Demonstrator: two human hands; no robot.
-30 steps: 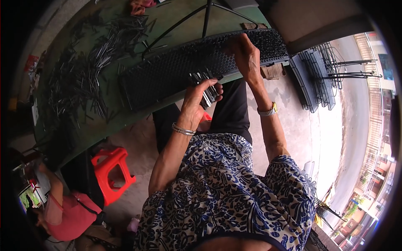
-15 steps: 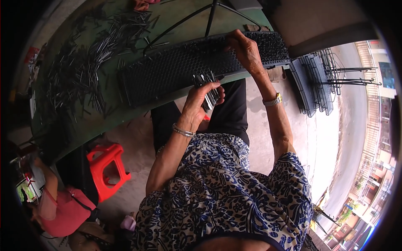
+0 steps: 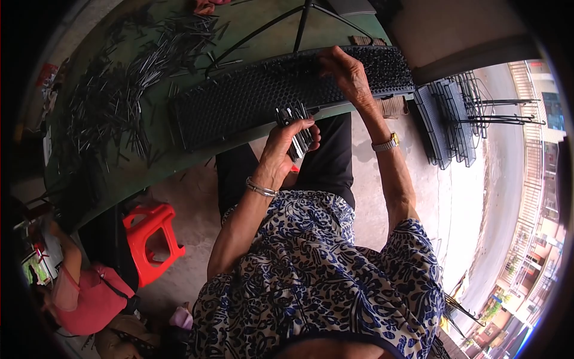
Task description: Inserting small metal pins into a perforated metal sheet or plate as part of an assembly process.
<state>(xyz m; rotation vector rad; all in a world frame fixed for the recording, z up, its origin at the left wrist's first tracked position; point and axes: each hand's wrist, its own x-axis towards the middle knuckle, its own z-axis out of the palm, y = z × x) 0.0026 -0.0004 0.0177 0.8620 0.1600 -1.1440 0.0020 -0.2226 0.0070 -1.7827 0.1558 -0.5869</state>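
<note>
A long black perforated tray (image 3: pixel 233 113), full of small round holes, lies along the near edge of the green table. Its right part is packed with dark upright pieces; the left part shows bare holes. My left hand (image 3: pixel 288 139) is closed round a bundle of thin dark strips (image 3: pixel 302 140), held just in front of the tray's near edge. Over the middle-right of the tray is my right hand (image 3: pixel 347 75), its fingers pinched together and pointing down at the holes. Whatever sits between those fingertips is too small and dark to make out.
A big loose heap of the same strips (image 3: pixel 143 72) covers the left of the green table (image 3: pixel 119 191). A black metal stand (image 3: pixel 302 27) rises behind the tray. More trays (image 3: pixel 445 122) lean at right. A red stool (image 3: pixel 152 242) and a seated person (image 3: pixel 89 299) are at lower left.
My right hand has shifted slightly to the left over the tray. The left hand with its bundle stays where it was.
</note>
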